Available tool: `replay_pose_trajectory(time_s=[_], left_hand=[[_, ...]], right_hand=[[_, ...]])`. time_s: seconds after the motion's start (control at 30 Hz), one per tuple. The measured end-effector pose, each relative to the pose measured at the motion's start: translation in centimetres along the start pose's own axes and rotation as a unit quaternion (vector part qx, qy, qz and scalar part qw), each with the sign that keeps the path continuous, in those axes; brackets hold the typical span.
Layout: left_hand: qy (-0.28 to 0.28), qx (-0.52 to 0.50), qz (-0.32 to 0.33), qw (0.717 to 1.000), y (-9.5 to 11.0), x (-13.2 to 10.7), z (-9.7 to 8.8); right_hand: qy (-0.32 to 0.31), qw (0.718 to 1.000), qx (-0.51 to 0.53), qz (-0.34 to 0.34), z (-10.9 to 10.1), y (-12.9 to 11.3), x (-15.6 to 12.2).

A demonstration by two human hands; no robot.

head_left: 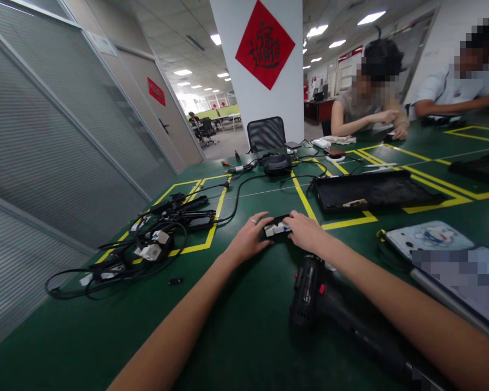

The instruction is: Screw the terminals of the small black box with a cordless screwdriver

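Both my hands meet at a small black block with a white label (276,227) lying on the green table (236,326). My left hand (248,239), a ring on one finger, rests its fingers on the block's left end. From the right, my right hand (305,231) closes its fingers over the other end. A black power tool with red markings (313,293) lies under my right forearm.
A heap of black power adapters and cables (155,239) lies at the left inside yellow tape lines. A black tray (370,190) sits beyond my right hand, a tablet with a printed case (427,239) at the right. Two people sit at the far right; a chair (266,133) stands by the pillar.
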State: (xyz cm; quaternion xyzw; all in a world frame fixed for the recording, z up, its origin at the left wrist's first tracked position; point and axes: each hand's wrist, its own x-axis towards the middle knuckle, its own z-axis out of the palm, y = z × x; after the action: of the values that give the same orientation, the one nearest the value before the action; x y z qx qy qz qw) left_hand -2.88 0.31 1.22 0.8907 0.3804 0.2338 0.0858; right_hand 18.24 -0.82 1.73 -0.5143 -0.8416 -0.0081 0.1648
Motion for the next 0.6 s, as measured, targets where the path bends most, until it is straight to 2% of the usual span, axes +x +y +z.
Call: replay_pose_trajectory(time_s=[0.07, 0.13, 0.23, 0.33, 0.4, 0.47, 0.53, 0.6], left_hand=[[0.014, -0.045, 0.013, 0.999, 0.0, 1.7, 1.7], [0.035, -0.074, 0.006, 0.997, -0.2, 2.5, 2.6], [0.039, -0.1, -0.022, 0.994, -0.8, 2.6, 2.7], [0.037, -0.088, -0.081, 0.992, -1.4, 2.0, 1.8], [0.042, -0.06, -0.13, 0.989, -1.4, 1.4, 0.4], [0.047, -0.031, -0.185, 0.981, -1.0, 0.1, -1.8], [0.053, -0.006, -0.248, 0.967, -0.4, -2.3, -4.8], [0.066, 0.035, -0.305, 0.949, 0.3, -6.0, -8.2]], right_hand=[[0.02, 1.0, 0.009, 0.006, 0.4, 0.4, -0.1], [0.05, 0.998, 0.03, 0.008, 0.2, 0.5, -0.4], [0.101, 0.992, 0.082, -0.001, -0.3, 0.4, -0.8], [0.152, 0.978, 0.145, -0.007, -0.8, 0.2, -0.7], [0.185, 0.967, 0.178, 0.004, -0.8, 0.1, -0.7], [0.205, 0.958, 0.198, 0.018, -0.7, 0.1, -0.6], [0.208, 0.956, 0.208, 0.024, -0.6, 0.1, -0.7], [0.201, 0.956, 0.211, 0.025, -0.5, 0.1, -0.8]])
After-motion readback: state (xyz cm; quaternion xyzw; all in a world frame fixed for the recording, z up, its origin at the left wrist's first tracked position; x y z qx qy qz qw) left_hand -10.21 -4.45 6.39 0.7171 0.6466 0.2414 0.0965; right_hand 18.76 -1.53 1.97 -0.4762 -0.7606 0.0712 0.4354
